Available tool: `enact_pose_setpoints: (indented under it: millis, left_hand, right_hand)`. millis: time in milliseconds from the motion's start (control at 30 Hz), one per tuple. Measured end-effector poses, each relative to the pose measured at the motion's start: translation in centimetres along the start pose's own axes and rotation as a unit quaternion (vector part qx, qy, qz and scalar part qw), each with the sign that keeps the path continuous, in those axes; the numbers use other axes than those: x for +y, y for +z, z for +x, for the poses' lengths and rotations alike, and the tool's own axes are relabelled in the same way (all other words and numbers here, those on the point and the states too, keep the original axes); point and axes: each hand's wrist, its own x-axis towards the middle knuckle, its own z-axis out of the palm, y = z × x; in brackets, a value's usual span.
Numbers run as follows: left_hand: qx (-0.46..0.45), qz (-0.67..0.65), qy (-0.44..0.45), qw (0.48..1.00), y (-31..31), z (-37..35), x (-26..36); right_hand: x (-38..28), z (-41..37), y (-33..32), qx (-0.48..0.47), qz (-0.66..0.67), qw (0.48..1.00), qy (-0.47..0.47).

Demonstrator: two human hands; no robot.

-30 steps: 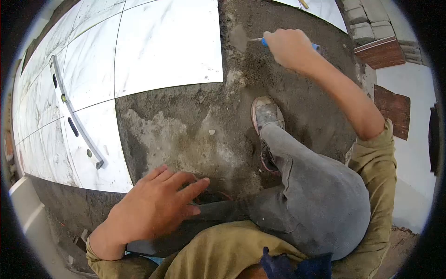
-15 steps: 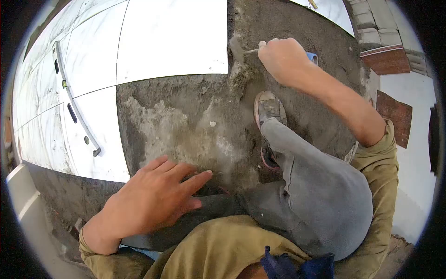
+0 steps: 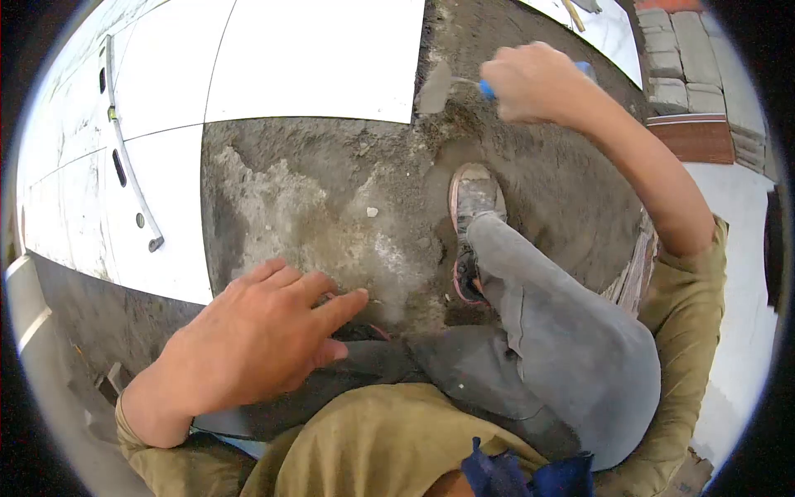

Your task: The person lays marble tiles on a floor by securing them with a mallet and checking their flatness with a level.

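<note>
My right hand [image 3: 534, 83] grips the blue handle of a small trowel [image 3: 436, 86], whose mortar-caked blade lies at the edge of a white tile [image 3: 315, 58] at the top. Below it spreads a rough bed of grey mortar [image 3: 323, 207]. My left hand [image 3: 257, 335] rests with fingers spread, palm down on my grey trouser leg at the near edge of the mortar, holding nothing. My dusty shoe [image 3: 474, 199] stands on the mortar below the trowel.
White marbled tiles cover the floor to the left, with a long metal level [image 3: 124, 141] lying on them. Paving blocks [image 3: 687, 58] and a brown board are at the top right. A pale curb [image 3: 33, 331] runs along the lower left.
My right hand has shifted the trowel slightly up and to the right along the tile edge. My left hand stays pressed on my leg.
</note>
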Motion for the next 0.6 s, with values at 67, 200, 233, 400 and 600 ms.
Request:
enact_pose_setpoints:
  millis: [67,200,233,400,600]
  left_hand:
    - [0.012,-0.004,-0.005,1.000,0.0,0.0,-0.2]
    - [0.017,-0.013,-0.028,0.999,0.5,-0.6,-0.7]
    - [0.022,-0.021,-0.032,0.999,0.8,-0.8,-0.8]
    - [0.000,-0.004,-0.010,1.000,0.9,-1.1,-1.0]
    - [0.003,-0.005,0.013,1.000,1.3,-1.4,-1.0]
  right_hand:
    - [-0.2,0.9,-0.5,-0.002,0.006,1.000,-0.021]
    - [2.1,0.4,0.1,0.076,0.013,0.997,-0.025]
    - [2.3,-0.3,-0.6,0.047,0.002,0.999,0.001]
    - [-0.7,1.1,-0.2,0.017,0.008,0.999,-0.037]
    - [0.4,1.4,-1.3,-0.038,0.022,0.999,0.026]
